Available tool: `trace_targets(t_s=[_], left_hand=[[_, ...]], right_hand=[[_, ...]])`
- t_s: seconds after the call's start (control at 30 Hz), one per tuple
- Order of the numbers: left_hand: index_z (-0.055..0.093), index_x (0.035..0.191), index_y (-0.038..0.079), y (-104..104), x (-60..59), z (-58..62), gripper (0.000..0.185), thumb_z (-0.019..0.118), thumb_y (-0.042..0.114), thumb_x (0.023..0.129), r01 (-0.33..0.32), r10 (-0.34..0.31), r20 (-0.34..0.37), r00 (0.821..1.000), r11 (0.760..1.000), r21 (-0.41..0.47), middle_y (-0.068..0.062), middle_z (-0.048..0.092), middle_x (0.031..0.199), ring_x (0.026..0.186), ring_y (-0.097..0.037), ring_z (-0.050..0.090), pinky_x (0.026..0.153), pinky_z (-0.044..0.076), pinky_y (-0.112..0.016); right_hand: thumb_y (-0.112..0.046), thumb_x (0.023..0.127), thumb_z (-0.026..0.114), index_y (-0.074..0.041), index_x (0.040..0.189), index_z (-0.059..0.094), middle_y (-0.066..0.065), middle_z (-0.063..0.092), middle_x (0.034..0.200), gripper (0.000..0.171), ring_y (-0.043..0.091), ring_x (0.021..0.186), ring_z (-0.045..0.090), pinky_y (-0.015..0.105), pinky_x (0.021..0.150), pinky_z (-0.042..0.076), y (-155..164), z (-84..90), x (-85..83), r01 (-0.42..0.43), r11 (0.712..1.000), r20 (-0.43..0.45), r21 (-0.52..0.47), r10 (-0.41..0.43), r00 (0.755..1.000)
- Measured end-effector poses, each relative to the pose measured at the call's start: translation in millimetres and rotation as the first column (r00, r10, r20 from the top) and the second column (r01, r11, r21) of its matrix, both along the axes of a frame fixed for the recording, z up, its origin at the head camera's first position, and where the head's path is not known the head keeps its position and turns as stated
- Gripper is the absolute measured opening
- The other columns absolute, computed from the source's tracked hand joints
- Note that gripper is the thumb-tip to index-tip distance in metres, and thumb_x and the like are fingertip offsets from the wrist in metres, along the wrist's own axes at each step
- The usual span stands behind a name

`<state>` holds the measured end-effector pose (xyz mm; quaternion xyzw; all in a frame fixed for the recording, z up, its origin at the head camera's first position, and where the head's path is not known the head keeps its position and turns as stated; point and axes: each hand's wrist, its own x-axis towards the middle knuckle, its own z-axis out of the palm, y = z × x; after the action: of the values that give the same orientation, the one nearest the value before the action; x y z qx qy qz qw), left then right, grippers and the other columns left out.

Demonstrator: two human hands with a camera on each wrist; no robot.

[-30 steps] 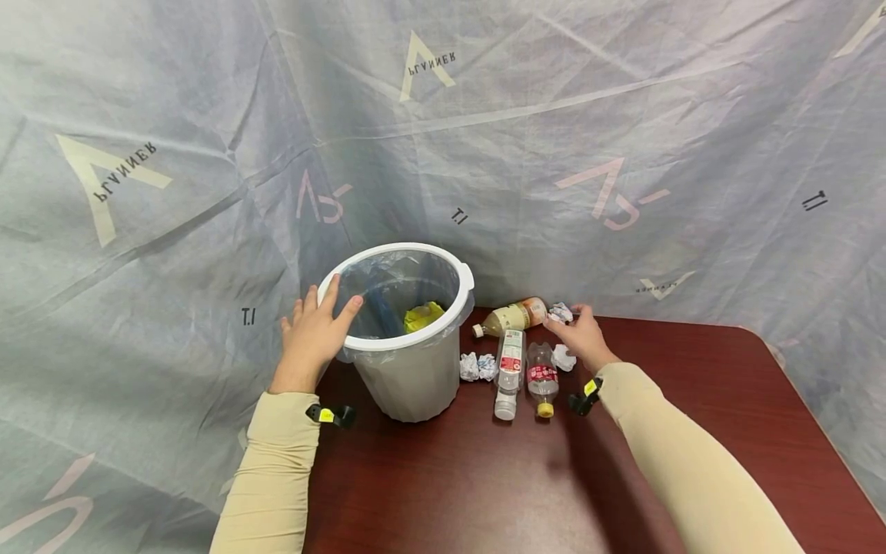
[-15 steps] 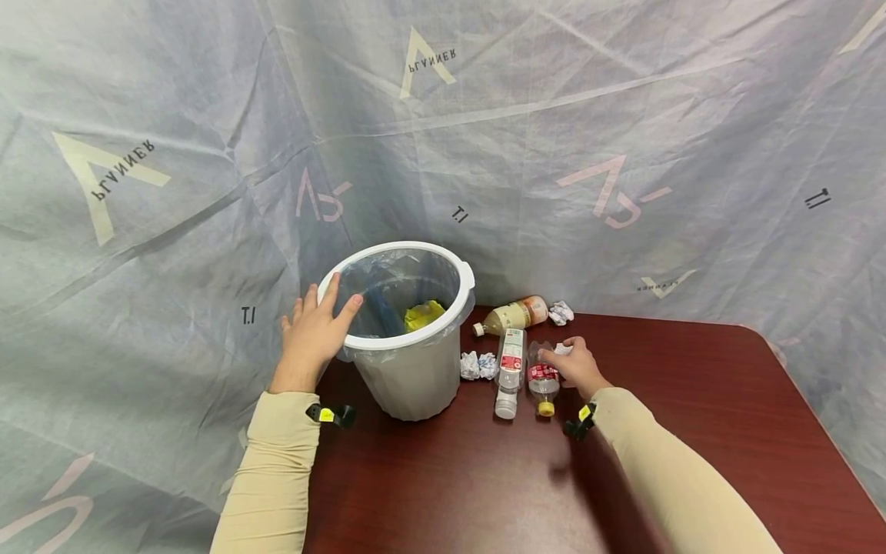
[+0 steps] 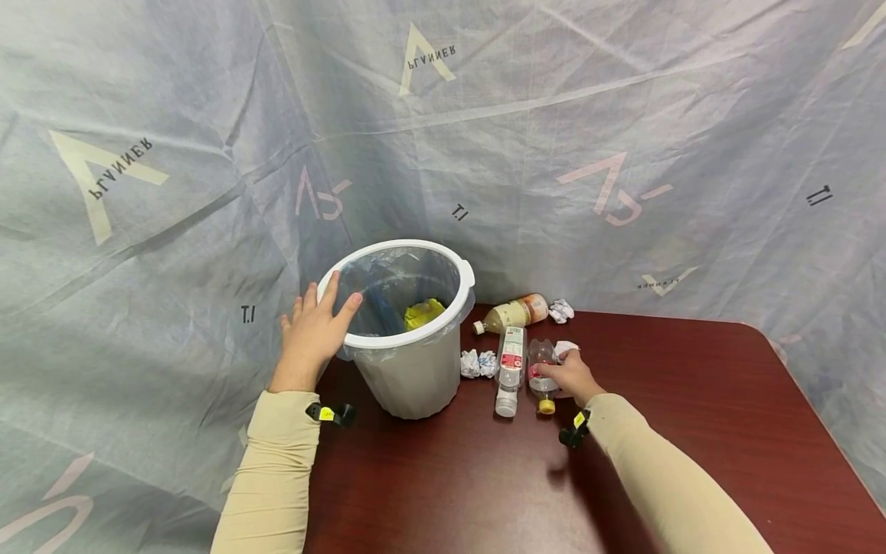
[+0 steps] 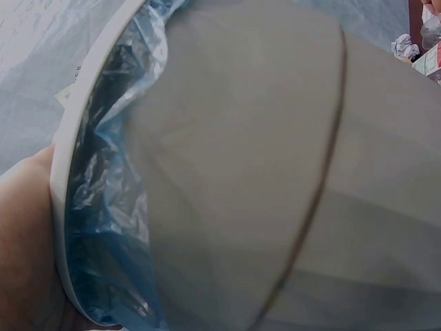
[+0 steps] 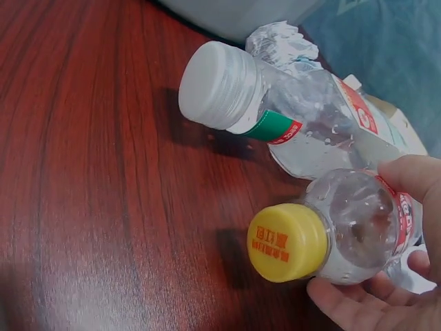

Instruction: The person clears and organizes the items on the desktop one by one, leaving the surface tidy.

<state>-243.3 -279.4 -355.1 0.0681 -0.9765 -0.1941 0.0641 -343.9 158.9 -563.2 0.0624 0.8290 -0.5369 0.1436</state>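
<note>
My left hand (image 3: 314,331) rests on the white rim of a grey trash bin (image 3: 411,385), fingers spread and straight. A thin plastic liner (image 4: 114,186) hangs over the rim, and something yellow (image 3: 424,313) lies inside. My right hand (image 3: 576,375) grips a small clear bottle (image 5: 355,224) with a red label and yellow cap, thumb on one side and fingers curling under the other. The bottle lies on the table, cap toward me. Close on its left is a larger clear bottle (image 3: 511,369) with a white cap.
A bottle with a cream and orange label (image 3: 515,314) lies behind. Crumpled paper (image 3: 478,364) sits beside the bin, another paper ball (image 3: 561,311) at the back, and one more (image 3: 566,348) behind my right hand. A grey printed sheet (image 3: 540,169) hangs behind the dark red table (image 3: 706,415).
My right hand has come toward me from the paper ball at the back and taken hold of the yellow-capped bottle. My left hand has stayed on the bin's rim.
</note>
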Motion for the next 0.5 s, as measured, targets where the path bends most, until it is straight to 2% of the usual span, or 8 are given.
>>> trace_targets(t_s=[0.2,0.37,0.5], left_hand=[[0.002,0.164,0.03,0.0,-0.5,-0.6,0.089,0.013,0.082,0.093,0.001,-0.001,0.002,1.0,1.0,0.004,-0.027,0.0,0.167,0.147,-0.06,0.002,0.109,0.002,-0.079],[0.002,0.164,0.03,-0.3,-0.6,-0.5,0.089,0.013,0.082,0.093,0.001,-0.001,-0.001,1.0,1.0,0.005,-0.027,0.0,0.166,0.147,-0.06,0.002,0.109,0.002,-0.079],[0.002,0.165,0.03,-0.6,-0.5,-0.6,0.089,0.013,0.082,0.093,0.001,-0.001,0.001,1.0,1.0,0.001,-0.027,0.001,0.166,0.147,-0.06,0.003,0.109,0.002,-0.079]], right_hand=[[-0.027,0.09,0.073,0.01,0.134,0.033,0.031,0.047,0.127,0.071,0.042,0.111,0.061,0.049,0.074,0.061,0.9,1.6,-0.9,-0.001,1.0,-0.022,0.012,0.002,1.0],[-0.027,0.09,0.073,0.009,0.137,0.033,0.029,0.046,0.127,0.071,0.035,0.105,0.061,0.047,0.075,0.061,3.9,11.2,-4.3,0.003,1.0,-0.041,0.012,-0.002,0.999],[-0.026,0.09,0.07,0.01,0.139,0.032,0.03,0.046,0.129,0.071,0.034,0.104,0.061,0.046,0.077,0.061,5.1,21.9,-9.0,0.001,1.0,-0.058,0.011,0.0,0.998]])
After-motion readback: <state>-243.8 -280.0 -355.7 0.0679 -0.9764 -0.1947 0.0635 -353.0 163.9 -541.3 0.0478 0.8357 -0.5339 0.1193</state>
